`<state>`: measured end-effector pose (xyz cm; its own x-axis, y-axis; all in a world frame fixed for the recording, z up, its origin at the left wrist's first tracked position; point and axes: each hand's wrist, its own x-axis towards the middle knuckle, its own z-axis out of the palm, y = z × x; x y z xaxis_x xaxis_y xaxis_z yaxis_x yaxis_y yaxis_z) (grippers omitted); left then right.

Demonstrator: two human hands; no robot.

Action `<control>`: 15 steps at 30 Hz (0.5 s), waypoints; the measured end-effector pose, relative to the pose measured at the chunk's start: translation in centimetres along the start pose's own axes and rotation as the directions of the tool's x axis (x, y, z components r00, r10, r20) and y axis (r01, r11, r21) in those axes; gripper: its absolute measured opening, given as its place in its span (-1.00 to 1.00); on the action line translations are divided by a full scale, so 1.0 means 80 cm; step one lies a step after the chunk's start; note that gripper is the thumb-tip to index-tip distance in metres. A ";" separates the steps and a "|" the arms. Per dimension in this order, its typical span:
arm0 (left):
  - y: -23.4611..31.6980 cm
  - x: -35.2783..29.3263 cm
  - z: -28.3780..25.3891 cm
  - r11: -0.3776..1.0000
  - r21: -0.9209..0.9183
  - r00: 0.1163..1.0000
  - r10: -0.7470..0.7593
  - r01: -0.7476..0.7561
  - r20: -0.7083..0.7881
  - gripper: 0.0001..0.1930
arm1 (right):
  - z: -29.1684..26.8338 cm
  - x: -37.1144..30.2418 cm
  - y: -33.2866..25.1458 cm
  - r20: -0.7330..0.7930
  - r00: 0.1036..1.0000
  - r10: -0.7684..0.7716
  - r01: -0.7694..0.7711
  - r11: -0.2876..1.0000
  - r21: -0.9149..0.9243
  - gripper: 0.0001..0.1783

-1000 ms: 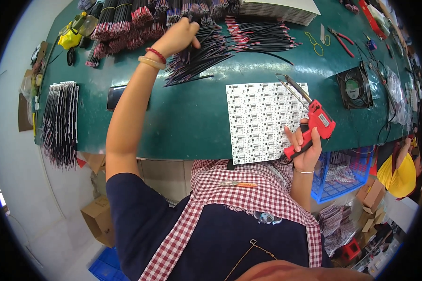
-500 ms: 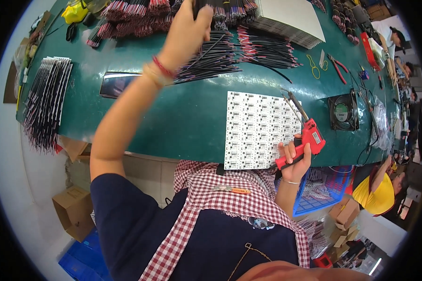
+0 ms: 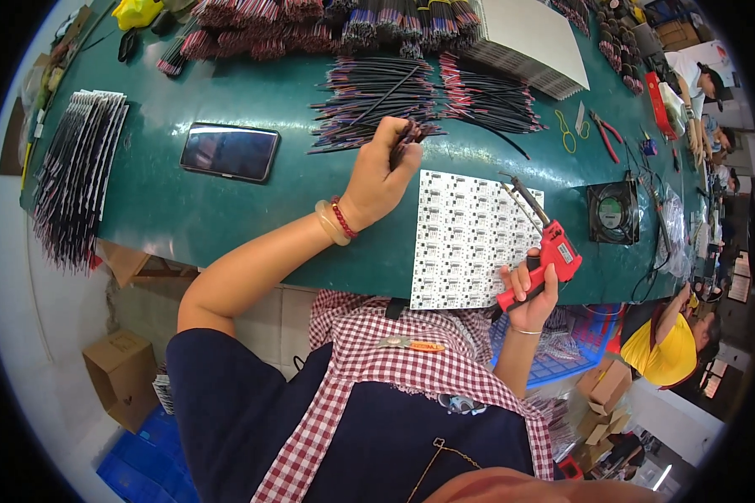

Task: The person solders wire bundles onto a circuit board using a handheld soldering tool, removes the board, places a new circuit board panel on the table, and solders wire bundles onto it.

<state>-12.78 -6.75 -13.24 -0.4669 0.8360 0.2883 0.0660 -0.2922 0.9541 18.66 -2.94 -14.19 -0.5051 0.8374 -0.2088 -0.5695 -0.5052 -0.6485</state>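
My left hand [image 3: 383, 173] is closed around a small bunch of dark wires [image 3: 408, 139], whose ends poke out past the fingertips. It hovers just in front of the loose black wires [image 3: 369, 92] spread on the green table [image 3: 327, 197]. My right hand [image 3: 532, 300] grips a red soldering gun [image 3: 559, 253] by its handle. The gun's metal tip points up and away, over the far right part of a white circuit board panel [image 3: 453, 239]. This panel lies flat at the table's near edge, printed with rows of small black parts.
A phone [image 3: 230, 152] lies left of centre. Wired boards [image 3: 80, 176] are stacked at the far left. Wire bundles [image 3: 260, 33] and a white board stack [image 3: 533, 42] line the back. Pliers [image 3: 606, 137] and a black fan [image 3: 612, 210] sit right. Co-workers are beyond.
My left hand has come back from the bundles at the rear toward the board panel, now with dark wires in it. My right hand keeps the soldering gun almost in place.
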 end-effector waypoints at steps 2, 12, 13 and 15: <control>0.018 0.014 -0.003 0.992 0.124 0.997 0.009 -0.019 0.083 -0.88 | 0.002 -0.002 -0.001 -0.008 1.000 0.006 -0.006 0.998 -0.055 -0.59; 0.028 0.021 -0.029 0.828 0.487 0.758 -0.501 0.278 0.419 -0.83 | 0.000 0.001 -0.011 0.010 0.997 0.077 -0.074 0.984 -0.160 -0.56; 0.028 0.022 -0.031 0.824 0.491 0.748 -0.509 0.282 0.426 -0.83 | 0.000 0.001 -0.012 0.019 0.996 0.089 -0.085 0.985 -0.148 -0.56; 0.026 0.025 -0.035 0.800 0.513 0.742 -0.542 0.311 0.395 -0.82 | -0.001 0.001 -0.013 0.009 0.996 0.088 -0.086 0.986 -0.144 -0.55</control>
<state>-16.06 -7.02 -10.90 -0.0337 0.9621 -0.2706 0.3603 0.2643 0.8946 19.23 -2.30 -13.61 -0.5593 0.7876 -0.2586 -0.4247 -0.5402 -0.7265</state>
